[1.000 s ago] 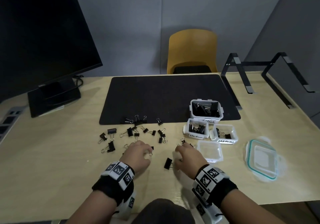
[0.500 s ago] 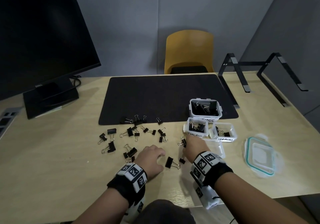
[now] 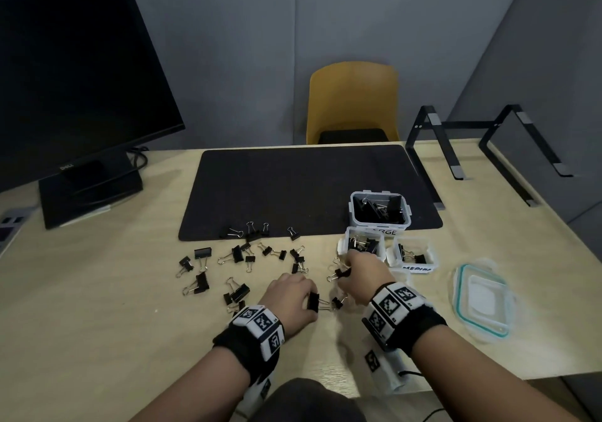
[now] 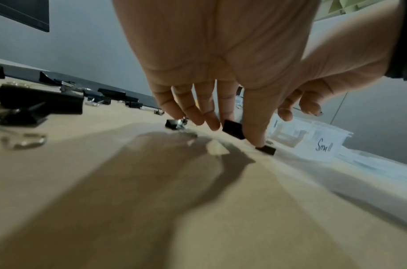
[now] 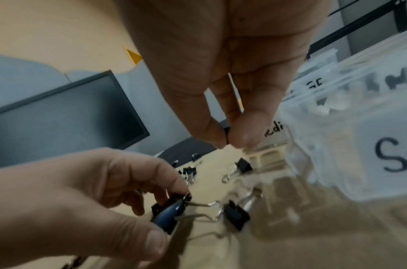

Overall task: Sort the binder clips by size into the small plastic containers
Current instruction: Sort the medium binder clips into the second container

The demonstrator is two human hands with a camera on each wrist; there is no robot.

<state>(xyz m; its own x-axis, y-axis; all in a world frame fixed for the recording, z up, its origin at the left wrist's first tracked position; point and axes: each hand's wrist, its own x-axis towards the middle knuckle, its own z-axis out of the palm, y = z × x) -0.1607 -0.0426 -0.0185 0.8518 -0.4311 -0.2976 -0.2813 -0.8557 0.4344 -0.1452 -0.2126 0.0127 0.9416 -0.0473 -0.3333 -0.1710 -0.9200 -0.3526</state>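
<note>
Several black binder clips (image 3: 239, 254) lie scattered on the wooden table (image 3: 97, 307). My left hand (image 3: 309, 298) pinches a medium binder clip (image 4: 233, 129) between thumb and fingers, low over the table. A small clip (image 5: 235, 214) lies just right of it. My right hand (image 3: 347, 267) pinches a small binder clip (image 5: 226, 135) between thumb and forefinger, in front of a medium container (image 3: 363, 245). Behind stands the large container (image 3: 379, 210), to the right a second medium container (image 3: 413, 254). The small container (image 4: 324, 147) is mostly hidden by my right wrist in the head view.
A black desk mat (image 3: 293, 190) lies behind the clips. A monitor (image 3: 75, 79) stands at the back left, a black laptop stand (image 3: 482, 141) at the back right. A clear lid with a teal seal (image 3: 482, 301) rests at the right. A yellow chair (image 3: 353, 102) stands beyond the table.
My left hand moved right to the medium clip and took hold of it. My right hand moved forward toward the medium containers and now pinches a small clip.
</note>
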